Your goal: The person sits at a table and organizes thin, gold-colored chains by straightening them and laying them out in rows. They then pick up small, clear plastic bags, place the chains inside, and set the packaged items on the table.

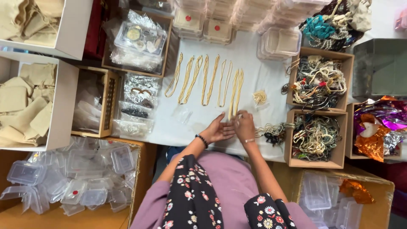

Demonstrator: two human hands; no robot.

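Observation:
Several gold chain necklaces lie in a row on the white table. My left hand and my right hand meet at the near end of the rightmost gold chain, fingers pinching it. A dark bracelet is on my left wrist, a thin bangle on my right wrist. A small coil of gold chain rests to the right of the row.
Two cardboard boxes of tangled necklaces stand at the right. A loose bead bundle lies beside my right hand. Clear plastic containers fill a box at lower left; cloth pouches at left; stacked plastic cases at the back.

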